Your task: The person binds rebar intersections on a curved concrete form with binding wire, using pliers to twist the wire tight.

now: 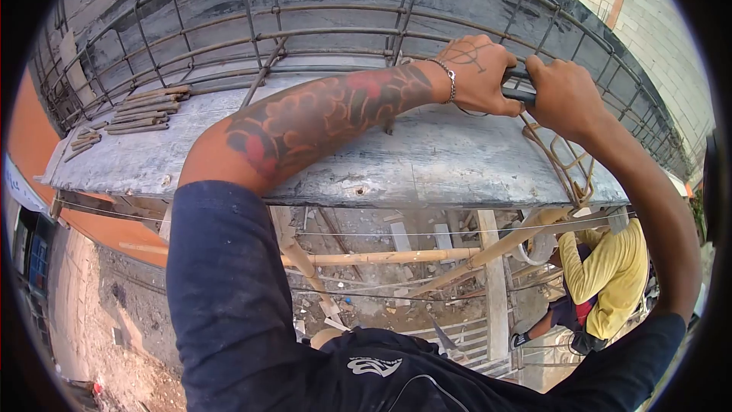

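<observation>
My left hand (479, 75), with a chain bracelet at its wrist, is closed around a dark-handled tool (520, 96) over the rebar cage. Against it, my right hand (568, 99) also grips the tool from the right, fingers curled. Two dark bars of the tool show between the hands; its working end is hidden, so its exact kind cannot be told. Behind both hands runs the rebar cage (335, 33), made of long bars and cross ties. Just below my right hand, bent steel stirrups (568, 168) lie over the edge of the formwork board (343, 156).
Short cut bars (145, 114) lie in a pile at the board's left end. Bamboo poles (381, 257) and a wooden plank (494, 290) form scaffolding below, above rubble-strewn ground. A person in a yellow shirt (618, 275) is close by on the lower right.
</observation>
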Demonstrator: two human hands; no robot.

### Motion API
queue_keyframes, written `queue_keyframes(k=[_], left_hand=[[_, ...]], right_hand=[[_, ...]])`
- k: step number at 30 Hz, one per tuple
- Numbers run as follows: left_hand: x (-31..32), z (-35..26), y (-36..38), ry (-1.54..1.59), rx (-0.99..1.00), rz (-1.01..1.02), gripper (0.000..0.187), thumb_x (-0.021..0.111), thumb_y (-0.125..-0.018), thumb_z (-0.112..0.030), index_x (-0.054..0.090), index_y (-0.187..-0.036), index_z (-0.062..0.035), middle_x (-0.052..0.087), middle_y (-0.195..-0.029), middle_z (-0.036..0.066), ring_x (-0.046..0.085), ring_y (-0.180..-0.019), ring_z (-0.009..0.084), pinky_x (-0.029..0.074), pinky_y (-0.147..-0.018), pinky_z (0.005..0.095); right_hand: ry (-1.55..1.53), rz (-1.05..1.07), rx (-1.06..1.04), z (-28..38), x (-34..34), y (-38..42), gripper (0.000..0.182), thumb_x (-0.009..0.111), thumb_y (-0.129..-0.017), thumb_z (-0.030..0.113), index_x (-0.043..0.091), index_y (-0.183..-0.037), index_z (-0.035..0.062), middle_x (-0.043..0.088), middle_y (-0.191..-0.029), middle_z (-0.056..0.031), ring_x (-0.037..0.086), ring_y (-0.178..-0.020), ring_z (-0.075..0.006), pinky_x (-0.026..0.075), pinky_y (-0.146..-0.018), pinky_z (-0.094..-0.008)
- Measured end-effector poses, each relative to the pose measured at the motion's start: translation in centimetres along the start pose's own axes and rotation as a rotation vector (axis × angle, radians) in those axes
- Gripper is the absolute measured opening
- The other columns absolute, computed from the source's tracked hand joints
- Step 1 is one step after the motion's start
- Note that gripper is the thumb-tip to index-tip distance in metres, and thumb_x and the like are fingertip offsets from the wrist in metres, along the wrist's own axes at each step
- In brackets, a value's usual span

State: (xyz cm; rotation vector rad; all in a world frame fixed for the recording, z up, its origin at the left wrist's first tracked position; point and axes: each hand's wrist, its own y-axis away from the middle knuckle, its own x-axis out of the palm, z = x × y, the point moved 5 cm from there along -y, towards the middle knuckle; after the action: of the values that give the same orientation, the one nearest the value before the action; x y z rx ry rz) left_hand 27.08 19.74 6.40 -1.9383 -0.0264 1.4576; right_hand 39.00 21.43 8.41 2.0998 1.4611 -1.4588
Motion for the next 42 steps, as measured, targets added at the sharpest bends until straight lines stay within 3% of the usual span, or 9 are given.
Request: queue_keyframes(k=[4,8,11,16,22,27,34,39,42], left_hand=[[-2.3,1.5,-2.1,0.133,0.122,-0.087,0.064,0.078,-0.065,-0.048,0.064,-0.095,0.0073,0.068,-0.081,0.017,0.068,-0.072,0.0242,0.053,-0.071,0.0320],[0.5,1.7,-1.9,0.700,-0.222,0.678,0.048,0.071,-0.078,-0.033,0.061,-0.104,0.0064,0.068,-0.089,0.021,0.070,-0.075,0.0192,0.055,-0.063,0.0265],[0.7,0.5,-1.2,0.425,-0.166,0.503,0.029,0.065,-0.085,-0.024,0.064,-0.091,0.0042,0.068,-0.077,0.015,0.069,-0.071,0.0180,0.054,-0.061,0.0288],[1.5,-0.8,0.7,-0.082,-0.008,-0.044,0.026,0.064,-0.084,-0.025,0.063,-0.087,0.0004,0.064,-0.068,0.015,0.066,-0.066,0.0323,0.051,-0.068,0.0423],[-1.4,-0.3,-0.5,-0.192,-0.006,-0.209,0.066,0.080,-0.060,-0.048,0.059,-0.095,0.0032,0.065,-0.091,0.021,0.064,-0.090,0.0342,0.050,-0.077,0.0413],[-0.3,-1.0,1.1,-0.188,-0.124,-0.223,0.035,0.074,-0.068,-0.026,0.059,-0.090,-0.0046,0.066,-0.077,0.016,0.066,-0.074,0.0354,0.052,-0.067,0.0418],[1.3,-1.4,1.8,-0.228,-0.028,-0.340,0.022,0.069,-0.070,-0.016,0.056,-0.085,-0.0060,0.067,-0.074,0.014,0.066,-0.066,0.0340,0.051,-0.058,0.0436],[-1.5,-1.1,1.0,0.030,0.070,-0.074,0.074,0.079,-0.062,-0.036,0.051,-0.117,0.0037,0.066,-0.086,0.022,0.066,-0.083,0.0342,0.051,-0.077,0.0388],[-2.4,1.4,-0.3,0.191,-0.094,0.298,0.062,0.080,-0.061,-0.039,0.061,-0.097,0.0066,0.069,-0.088,0.015,0.066,-0.077,0.0235,0.051,-0.073,0.0337]], right_hand=[[0.268,-0.377,-0.144,-0.5,-1.6,-0.8,0.011,0.060,-0.080,0.010,0.052,-0.086,0.0050,0.064,-0.070,-0.0088,0.066,-0.062,-0.0269,0.052,-0.056,-0.0341],[0.358,-0.453,-0.208,-0.1,-2.8,-0.3,0.018,0.064,-0.079,0.015,0.050,-0.085,0.0052,0.064,-0.072,-0.0081,0.067,-0.063,-0.0256,0.052,-0.055,-0.0337],[0.293,-0.339,-0.211,0.1,-3.0,-0.3,0.032,0.072,-0.073,0.021,0.049,-0.087,0.0041,0.063,-0.072,-0.0094,0.066,-0.062,-0.0265,0.053,-0.056,-0.0356],[-0.550,0.683,0.139,-0.3,-0.9,0.4,0.027,0.072,-0.069,0.020,0.062,-0.085,-0.0002,0.065,-0.076,-0.0201,0.064,-0.075,-0.0361,0.051,-0.069,-0.0417],[0.293,-0.423,-0.129,0.3,-2.0,0.1,0.005,0.057,-0.079,0.011,0.055,-0.081,0.0065,0.063,-0.069,-0.0100,0.066,-0.067,-0.0216,0.051,-0.057,-0.0327],[0.364,-0.523,-0.192,1.0,-3.2,1.6,0.012,0.061,-0.077,0.014,0.052,-0.081,0.0073,0.058,-0.067,-0.0053,0.063,-0.062,-0.0218,0.049,-0.055,-0.0323],[-0.838,0.655,0.245,-0.3,-2.5,1.0,0.033,0.078,-0.064,0.018,0.059,-0.082,-0.0018,0.068,-0.082,-0.0168,0.066,-0.071,-0.0303,0.053,-0.068,-0.0402],[0.306,-0.287,-0.234,0.2,-1.5,1.4,0.016,0.065,-0.074,0.010,0.056,-0.086,0.0056,0.061,-0.068,-0.0091,0.065,-0.070,-0.0218,0.050,-0.059,-0.0327],[0.458,-0.537,-0.348,0.1,-2.3,0.8,0.011,0.062,-0.077,0.013,0.053,-0.082,0.0095,0.058,-0.071,-0.0055,0.063,-0.070,-0.0191,0.049,-0.061,-0.0304]])
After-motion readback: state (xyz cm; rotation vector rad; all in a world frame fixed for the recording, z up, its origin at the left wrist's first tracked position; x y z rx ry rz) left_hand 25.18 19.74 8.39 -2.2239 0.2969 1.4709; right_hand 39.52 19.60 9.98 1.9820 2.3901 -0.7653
